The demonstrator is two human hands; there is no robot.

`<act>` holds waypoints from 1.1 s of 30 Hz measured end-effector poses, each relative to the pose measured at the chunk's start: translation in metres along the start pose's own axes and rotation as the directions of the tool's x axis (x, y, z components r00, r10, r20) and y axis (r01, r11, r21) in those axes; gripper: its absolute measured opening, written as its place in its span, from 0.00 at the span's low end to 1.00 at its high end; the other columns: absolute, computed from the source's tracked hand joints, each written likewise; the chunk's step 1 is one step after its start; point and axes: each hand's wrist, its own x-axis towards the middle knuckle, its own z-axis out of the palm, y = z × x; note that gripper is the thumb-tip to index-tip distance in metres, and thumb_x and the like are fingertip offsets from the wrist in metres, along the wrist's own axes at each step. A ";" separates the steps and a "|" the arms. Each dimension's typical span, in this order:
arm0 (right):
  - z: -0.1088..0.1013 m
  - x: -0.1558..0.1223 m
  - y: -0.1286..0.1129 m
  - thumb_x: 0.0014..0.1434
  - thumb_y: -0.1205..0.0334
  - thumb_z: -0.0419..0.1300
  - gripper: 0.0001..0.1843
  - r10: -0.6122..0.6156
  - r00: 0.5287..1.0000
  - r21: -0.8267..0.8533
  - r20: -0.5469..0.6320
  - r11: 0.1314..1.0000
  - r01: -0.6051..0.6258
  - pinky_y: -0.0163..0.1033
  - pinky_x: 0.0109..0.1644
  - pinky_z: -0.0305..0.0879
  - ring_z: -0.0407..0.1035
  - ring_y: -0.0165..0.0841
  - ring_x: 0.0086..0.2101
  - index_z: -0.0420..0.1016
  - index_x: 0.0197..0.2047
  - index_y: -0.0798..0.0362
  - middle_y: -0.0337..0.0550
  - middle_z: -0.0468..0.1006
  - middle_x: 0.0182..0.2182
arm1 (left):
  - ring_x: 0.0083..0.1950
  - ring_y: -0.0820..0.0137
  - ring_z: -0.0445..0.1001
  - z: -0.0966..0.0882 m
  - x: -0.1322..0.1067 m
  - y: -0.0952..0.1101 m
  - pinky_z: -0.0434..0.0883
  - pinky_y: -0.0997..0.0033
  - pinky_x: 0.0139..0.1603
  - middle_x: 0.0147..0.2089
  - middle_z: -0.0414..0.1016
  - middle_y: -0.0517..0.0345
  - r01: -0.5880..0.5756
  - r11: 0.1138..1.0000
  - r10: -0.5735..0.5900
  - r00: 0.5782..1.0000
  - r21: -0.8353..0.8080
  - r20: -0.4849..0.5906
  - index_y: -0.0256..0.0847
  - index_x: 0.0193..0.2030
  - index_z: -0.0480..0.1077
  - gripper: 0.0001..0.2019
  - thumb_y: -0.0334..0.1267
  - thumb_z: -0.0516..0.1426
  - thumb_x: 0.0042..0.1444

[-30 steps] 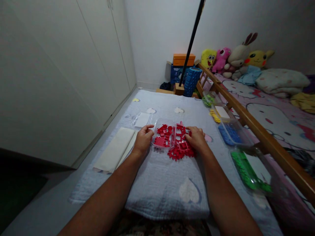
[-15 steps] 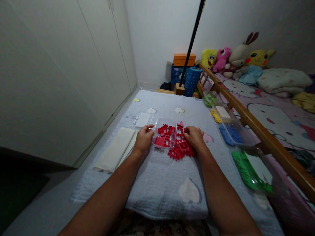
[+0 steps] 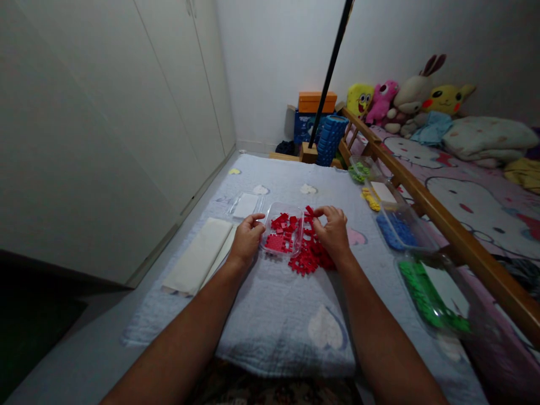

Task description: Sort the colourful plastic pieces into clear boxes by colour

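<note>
A clear plastic tray (image 3: 270,216) holding several red bricks sits on a pale blue quilt (image 3: 274,315). My left hand (image 3: 247,239) grips the tray's left edge with curled fingers. A pile of red bricks (image 3: 304,260) lies just right of the tray. Over that pile my right hand (image 3: 333,233) is raised, thumb and forefinger pinched on a red brick (image 3: 310,211) at its far end.
A clear lid (image 3: 244,205) and a folded white sheet (image 3: 198,261) lie at left. Trays of light green (image 3: 358,171), yellow (image 3: 371,198), blue (image 3: 394,229) and green bricks (image 3: 426,295) line a wooden bed rail (image 3: 447,230) at right. Wardrobe doors stand left; a black pole (image 3: 331,67) rises behind.
My right hand has lifted off the loose red pile and turned up, pinching a brick at the pile's far end. My left hand has stayed on the tray's edge.
</note>
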 end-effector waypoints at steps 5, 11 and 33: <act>0.015 -0.005 -0.024 0.59 0.69 0.58 0.08 -0.114 0.988 0.017 0.102 0.993 0.113 0.50 0.61 0.53 0.67 0.43 0.48 0.77 0.37 0.47 0.43 0.81 0.39 | 0.24 0.76 0.59 -0.001 0.001 -0.001 0.57 0.74 0.27 0.25 0.64 0.67 0.006 1.000 -0.006 1.000 0.001 0.001 0.36 0.45 0.73 0.20 0.38 0.60 0.43; 0.024 -0.007 -0.029 0.61 0.68 0.59 0.08 -0.102 0.990 0.003 0.101 0.995 0.102 0.52 0.62 0.53 0.66 0.44 0.49 0.80 0.39 0.47 0.45 0.82 0.40 | 0.24 0.76 0.59 -0.002 0.002 -0.004 0.57 0.74 0.28 0.24 0.63 0.68 0.001 1.000 -0.001 1.000 0.003 0.017 0.36 0.46 0.73 0.20 0.39 0.60 0.44; -0.012 -0.010 0.032 0.59 0.61 0.64 0.09 0.121 0.942 -0.222 0.312 0.974 -0.051 0.48 0.52 0.56 0.65 0.44 0.48 0.85 0.42 0.45 0.47 0.79 0.44 | 0.25 0.75 0.59 -0.001 0.002 -0.003 0.56 0.74 0.27 0.24 0.63 0.68 0.008 1.000 -0.008 1.000 -0.004 0.005 0.36 0.46 0.74 0.21 0.39 0.61 0.43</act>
